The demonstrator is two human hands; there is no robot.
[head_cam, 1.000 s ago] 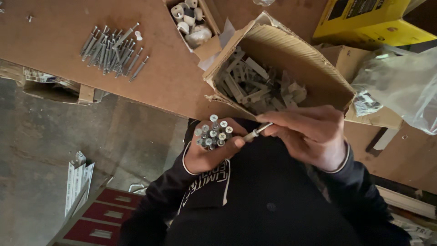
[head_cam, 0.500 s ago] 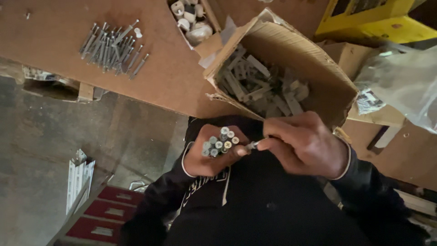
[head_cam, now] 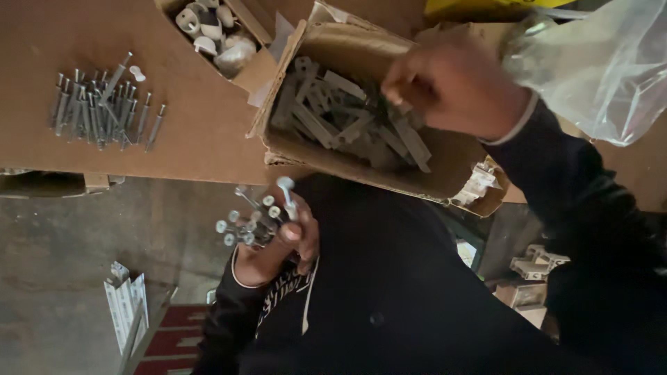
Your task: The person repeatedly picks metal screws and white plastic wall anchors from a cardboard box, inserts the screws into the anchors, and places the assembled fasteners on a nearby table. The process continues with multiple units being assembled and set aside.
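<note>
My left hand (head_cam: 281, 250) is closed around a bundle of grey bolts (head_cam: 251, 223), heads up, held close to my dark-clothed chest below the table edge. My right hand (head_cam: 455, 87) reaches into an open cardboard box (head_cam: 361, 170) that lies on the brown board table (head_cam: 201, 132). Its fingertips are down among the grey metal pieces (head_cam: 333, 114) that fill the box. Whether the fingers grip one of them is hidden.
A loose pile of bolts (head_cam: 101, 111) lies on the table at the left. A smaller box of white plastic parts (head_cam: 212, 31) stands behind the big one. A clear plastic bag (head_cam: 604, 62) hangs at the upper right. White strips (head_cam: 125, 305) lie on the concrete floor.
My right hand has left the bundle at my chest and gone up into the cardboard box. My left hand still holds the bolts, now a little lower.
</note>
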